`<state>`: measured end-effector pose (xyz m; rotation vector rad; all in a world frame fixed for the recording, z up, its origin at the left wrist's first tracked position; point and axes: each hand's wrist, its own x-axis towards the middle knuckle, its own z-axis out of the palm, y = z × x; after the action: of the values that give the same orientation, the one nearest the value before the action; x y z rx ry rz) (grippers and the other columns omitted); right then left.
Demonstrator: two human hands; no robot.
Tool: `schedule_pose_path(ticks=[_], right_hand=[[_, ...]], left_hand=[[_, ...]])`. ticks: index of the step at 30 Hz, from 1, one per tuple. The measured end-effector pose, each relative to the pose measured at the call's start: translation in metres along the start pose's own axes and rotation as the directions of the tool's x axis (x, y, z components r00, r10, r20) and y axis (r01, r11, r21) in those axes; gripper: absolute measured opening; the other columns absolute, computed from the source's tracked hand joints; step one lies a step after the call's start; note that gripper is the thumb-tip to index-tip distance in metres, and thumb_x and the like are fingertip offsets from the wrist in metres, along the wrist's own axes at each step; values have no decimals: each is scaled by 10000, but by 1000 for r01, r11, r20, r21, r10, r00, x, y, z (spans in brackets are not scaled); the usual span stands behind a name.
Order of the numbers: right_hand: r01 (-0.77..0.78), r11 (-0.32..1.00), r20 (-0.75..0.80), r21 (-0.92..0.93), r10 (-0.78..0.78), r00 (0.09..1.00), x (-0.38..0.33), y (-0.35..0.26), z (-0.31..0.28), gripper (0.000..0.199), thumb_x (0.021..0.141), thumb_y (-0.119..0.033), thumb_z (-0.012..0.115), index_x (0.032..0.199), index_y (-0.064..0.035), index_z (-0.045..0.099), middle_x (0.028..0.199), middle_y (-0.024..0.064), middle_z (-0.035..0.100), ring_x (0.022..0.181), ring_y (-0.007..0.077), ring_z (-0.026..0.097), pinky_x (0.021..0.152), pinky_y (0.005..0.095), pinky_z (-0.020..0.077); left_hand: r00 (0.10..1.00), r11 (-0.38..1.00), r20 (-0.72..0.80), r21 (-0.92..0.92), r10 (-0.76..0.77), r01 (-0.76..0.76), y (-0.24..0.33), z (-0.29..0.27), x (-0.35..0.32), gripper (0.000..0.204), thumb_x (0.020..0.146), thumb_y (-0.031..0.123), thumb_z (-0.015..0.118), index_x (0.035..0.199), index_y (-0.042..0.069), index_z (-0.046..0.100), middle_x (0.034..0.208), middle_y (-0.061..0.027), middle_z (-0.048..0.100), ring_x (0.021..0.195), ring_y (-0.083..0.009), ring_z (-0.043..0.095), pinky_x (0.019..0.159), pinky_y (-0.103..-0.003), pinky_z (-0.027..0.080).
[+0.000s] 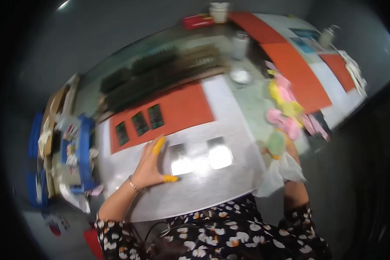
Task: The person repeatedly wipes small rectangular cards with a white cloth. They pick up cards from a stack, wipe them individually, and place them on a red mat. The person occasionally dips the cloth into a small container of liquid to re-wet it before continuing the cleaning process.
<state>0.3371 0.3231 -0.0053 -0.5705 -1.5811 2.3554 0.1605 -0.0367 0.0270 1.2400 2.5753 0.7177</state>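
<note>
My left hand [151,164] lies flat on the grey worktop [203,190], fingers spread, with yellow finger cots on the index finger and thumb. Its index tip touches the left edge of a shiny rectangular plate [180,159]. A second shiny plate [219,152] lies just to the right. My right hand [286,149] is at the table's right edge, closed on a pale green piece [276,143], with a white cloth or bag [279,173] hanging below it. Three dark green circuit boards [139,123] lie in a row on an orange mat [177,110].
Trays of dark boards [160,76] stand behind the mat. Pink and yellow pieces [286,108] pile up at the right. A small white dish [241,76], a bottle [240,45] and more orange mats [294,69] lie farther back. Blue bins [84,151] sit at the left.
</note>
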Motion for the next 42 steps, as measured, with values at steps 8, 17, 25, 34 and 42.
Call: schedule_pose_path(ticks=[8,17,25,34,42], right_hand=[[-59,954,87,294,35,996,27,32,-48,271,896,-262,442,959,-23,555,722,94,587,611,287,604,625,430,520],[11,973,20,229,-16,1000,25,25,-36,266,883,-237,454,955,2,545,761,136,600,662,329,608,657,410,511],[-20,959,8,282,19,1000,25,28,-39,254,881,-213,439,953,12,533,732,118,583,611,300,597,638,407,513],[35,987,-51,154,-28,998,22,30,-41,264,882,-238,447,890,10,536,709,124,589,600,283,606,582,372,515],[59,990,4,125,-60,998,32,29,-40,246,885,-234,444,885,-7,539,682,128,586,571,278,601,556,372,515]], left_hand=[[975,959,-166,217,-147,182,-84,-32,55,893,601,425,765,1290,15,372,1312,-194,381,1246,-314,325,1035,-408,233],[966,900,-111,352,-232,257,-73,-22,84,818,592,400,738,1252,26,434,1171,-135,406,1102,-279,399,916,-352,335],[958,997,-278,20,-64,73,-29,-30,3,696,621,359,720,1162,-5,477,1080,-159,495,989,-291,505,864,-366,420],[980,989,-184,-136,-80,55,-50,-30,-41,915,561,398,791,1281,31,361,1332,-175,342,1238,-335,323,1017,-403,284],[941,888,-88,310,-328,339,-108,-48,39,984,572,461,771,1312,-6,321,1220,-184,376,1144,-342,365,979,-376,274]])
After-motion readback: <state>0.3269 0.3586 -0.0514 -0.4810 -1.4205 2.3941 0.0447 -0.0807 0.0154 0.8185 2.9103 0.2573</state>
